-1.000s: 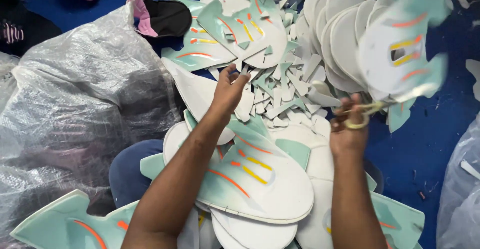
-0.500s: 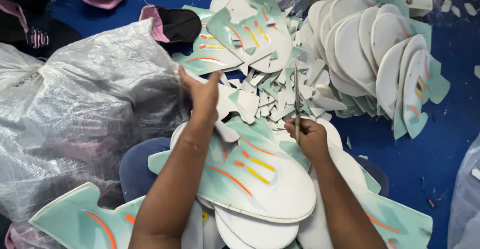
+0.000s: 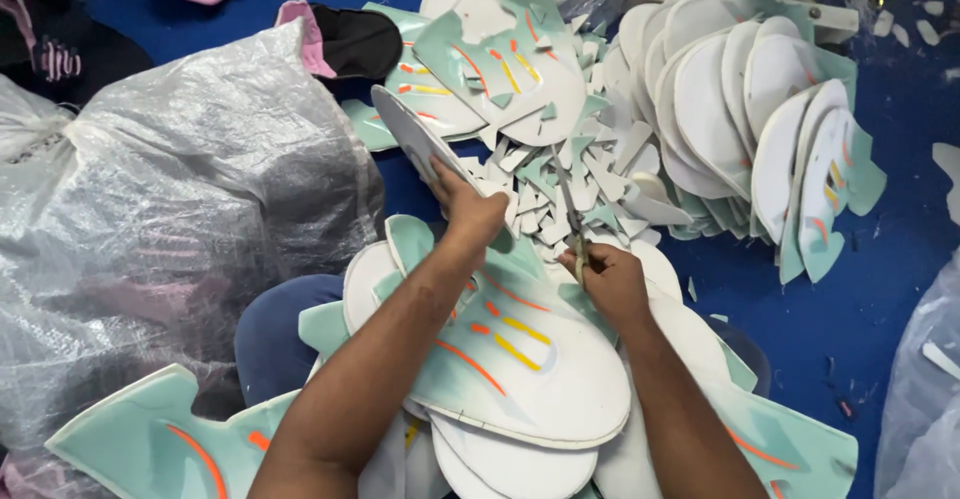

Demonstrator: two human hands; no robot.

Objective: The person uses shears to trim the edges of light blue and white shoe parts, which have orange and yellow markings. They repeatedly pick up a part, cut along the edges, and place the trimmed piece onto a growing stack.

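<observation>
My left hand grips a white and mint foam shoe-sole piece by its lower end, held up on edge over a heap of offcuts. My right hand is closed on the handles of a pair of scissors, whose blades point up and away over the scraps. Under both forearms lies a stack of mint sole pieces with orange and yellow stripes.
A large clear plastic sack bulges at the left. A fanned row of trimmed white soles stands at the right on blue cloth. More printed pieces lie beyond the scraps. A black and pink shoe upper sits at top.
My right hand set a trimmed sole onto the right-hand row and came back to the middle with the scissors. My left hand picked a new piece off the pile and raised it.
</observation>
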